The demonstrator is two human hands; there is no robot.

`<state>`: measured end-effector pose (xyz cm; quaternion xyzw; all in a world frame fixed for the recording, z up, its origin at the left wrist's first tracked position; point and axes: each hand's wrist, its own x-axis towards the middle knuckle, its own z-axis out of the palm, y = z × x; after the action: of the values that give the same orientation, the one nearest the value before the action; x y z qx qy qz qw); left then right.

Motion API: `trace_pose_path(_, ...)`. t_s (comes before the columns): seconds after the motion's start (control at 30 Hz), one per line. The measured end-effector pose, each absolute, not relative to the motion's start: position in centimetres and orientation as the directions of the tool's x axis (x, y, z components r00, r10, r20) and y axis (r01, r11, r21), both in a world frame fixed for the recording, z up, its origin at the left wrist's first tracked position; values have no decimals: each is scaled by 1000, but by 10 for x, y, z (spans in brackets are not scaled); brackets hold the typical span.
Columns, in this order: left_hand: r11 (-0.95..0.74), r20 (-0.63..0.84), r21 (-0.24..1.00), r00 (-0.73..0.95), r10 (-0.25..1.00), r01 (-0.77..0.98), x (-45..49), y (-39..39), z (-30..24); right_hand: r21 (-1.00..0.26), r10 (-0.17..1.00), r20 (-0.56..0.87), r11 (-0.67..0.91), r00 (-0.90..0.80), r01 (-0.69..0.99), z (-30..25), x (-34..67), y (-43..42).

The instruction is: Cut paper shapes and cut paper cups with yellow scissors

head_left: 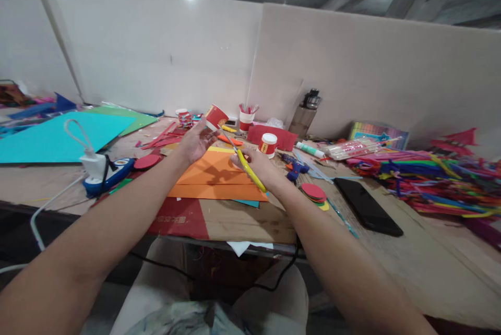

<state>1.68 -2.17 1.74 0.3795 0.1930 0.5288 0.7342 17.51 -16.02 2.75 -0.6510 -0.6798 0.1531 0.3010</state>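
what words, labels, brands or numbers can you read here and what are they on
None reads clearly.
Red cardboard panel at the table's front edge: faint characters, too blurred to read.
Red cup in the left hand: printed marks, too small.
Standing cup: dark marks on a yellow patch, too small.
Colourful box at the back: any lettering is too small.

The left hand (pixel 197 142) holds a red cup (pixel 215 117), the right hand (pixel 261 164) scissors (pixel 250 170).
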Motion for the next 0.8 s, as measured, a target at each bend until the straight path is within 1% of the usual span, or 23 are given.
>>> trace_pose_path(0.17,136,157,761,383,910,-634,17,-23,17,-631,983,179,93,27,770,24,177,-160)
trace_pose_path(0.53,59,217,798,378,900,-600,17,-23,16,-582,980,196,140,-29,801,28,176,-162)
trace_pose_path(0.67,42,221,806,367,904,-591,18,-24,16,-587,982,189,123,-12,800,31,175,-164)
trace_pose_path(0.8,38,228,806,370,901,-590,18,-23,15,-605,981,193,138,-24,784,31,174,-164)
